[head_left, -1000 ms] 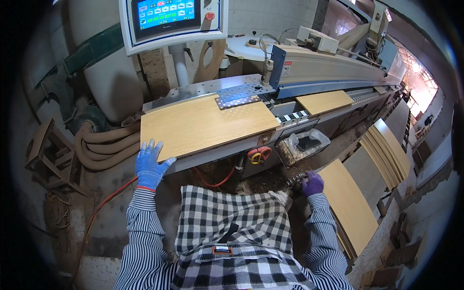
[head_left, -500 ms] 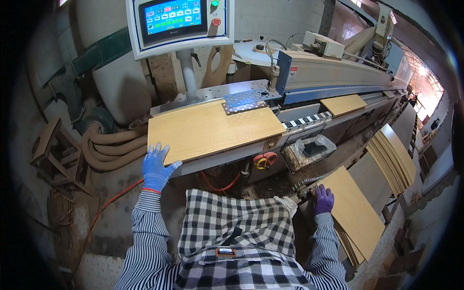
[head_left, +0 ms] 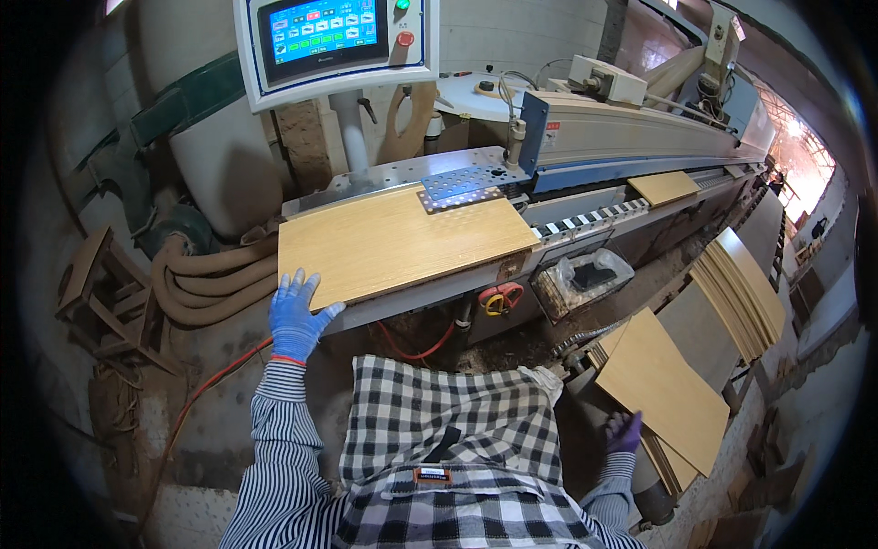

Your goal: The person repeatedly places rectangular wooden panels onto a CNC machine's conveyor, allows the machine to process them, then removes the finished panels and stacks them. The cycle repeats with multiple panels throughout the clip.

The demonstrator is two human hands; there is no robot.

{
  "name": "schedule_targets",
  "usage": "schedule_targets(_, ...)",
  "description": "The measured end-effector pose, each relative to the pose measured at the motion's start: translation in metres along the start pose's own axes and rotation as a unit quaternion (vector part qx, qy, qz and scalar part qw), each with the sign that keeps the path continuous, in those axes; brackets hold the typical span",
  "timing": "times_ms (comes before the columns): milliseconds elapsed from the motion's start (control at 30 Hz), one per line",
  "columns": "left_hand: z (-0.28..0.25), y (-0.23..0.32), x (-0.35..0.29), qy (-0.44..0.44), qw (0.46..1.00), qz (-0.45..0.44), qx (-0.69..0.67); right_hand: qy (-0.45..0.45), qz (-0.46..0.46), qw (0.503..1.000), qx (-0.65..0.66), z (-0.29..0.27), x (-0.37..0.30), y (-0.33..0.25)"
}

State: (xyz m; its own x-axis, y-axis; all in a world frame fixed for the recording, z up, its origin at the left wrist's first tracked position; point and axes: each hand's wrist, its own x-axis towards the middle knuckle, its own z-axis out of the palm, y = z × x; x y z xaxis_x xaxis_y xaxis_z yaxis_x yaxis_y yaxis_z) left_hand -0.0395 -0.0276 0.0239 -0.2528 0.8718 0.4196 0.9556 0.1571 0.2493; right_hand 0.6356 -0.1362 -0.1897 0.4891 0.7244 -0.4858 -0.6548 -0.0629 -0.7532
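My left hand, in a blue glove, lies open with fingers spread on the near left corner of a wood-grain board. That board rests flat on the machine's infeed bed. Its far right part reaches under a perforated metal plate. Lower right, my right hand, in a purple glove, is at the near left edge of another wood-grain panel. Its fingers look loosely bent and apart. The panel lies askew on top of several similar boards.
A control screen stands at the back. The long edge-banding machine runs rightward, carrying a smaller board on its track. A lined scrap basket sits below. More stacked panels are at right; hoses and a wooden stool at left.
My right hand has moved from the panel's far left corner down to its near left edge, and that panel has turned on its stack. The smaller board has travelled farther along the machine.
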Motion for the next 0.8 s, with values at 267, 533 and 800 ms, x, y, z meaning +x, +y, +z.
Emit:
schedule_targets(267,-0.002,0.000,0.001,-0.011,1.000,0.010,-0.012,0.182,-0.073,0.976,0.093,-0.037,0.021,-0.014)
schedule_targets(533,-0.017,-0.030,-0.016,0.009,0.999,-0.011,-0.045,0.194,-0.135,0.968,0.087,-0.023,0.008,-0.001)
schedule_targets(800,-0.010,-0.048,-0.027,0.036,0.990,-0.025,-0.137,0.179,-0.123,0.971,0.097,-0.023,0.010,-0.002)
